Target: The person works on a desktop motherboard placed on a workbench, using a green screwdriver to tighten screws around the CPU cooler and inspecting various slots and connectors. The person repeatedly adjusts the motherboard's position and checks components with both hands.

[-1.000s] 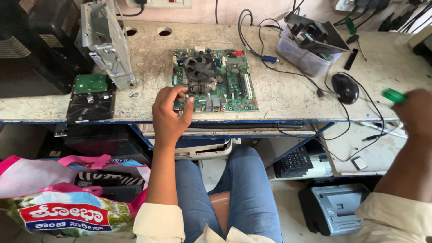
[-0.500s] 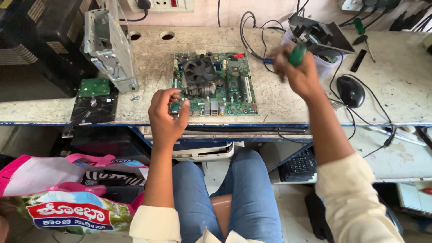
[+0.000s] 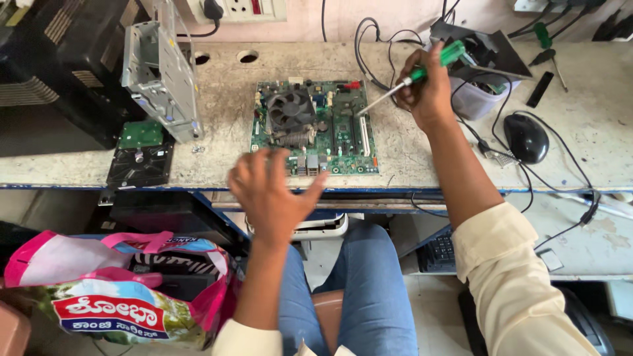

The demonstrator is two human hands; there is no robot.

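The single head camera looks steeply down, fairly near, onto the workbench (image 3: 409, 165), seemingly facing the wall.

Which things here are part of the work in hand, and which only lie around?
In use:
green circuit board
green-handled screwdriver, held by right hand
left hand, open, holding nothing

Lying about:
black mouse
metal drive cage
hard drive
pink bag

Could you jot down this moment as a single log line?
right hand: grips green-handled screwdriver, tip at motherboard | left hand: open, raised before bench edge, holding nothing | mouse: right of board
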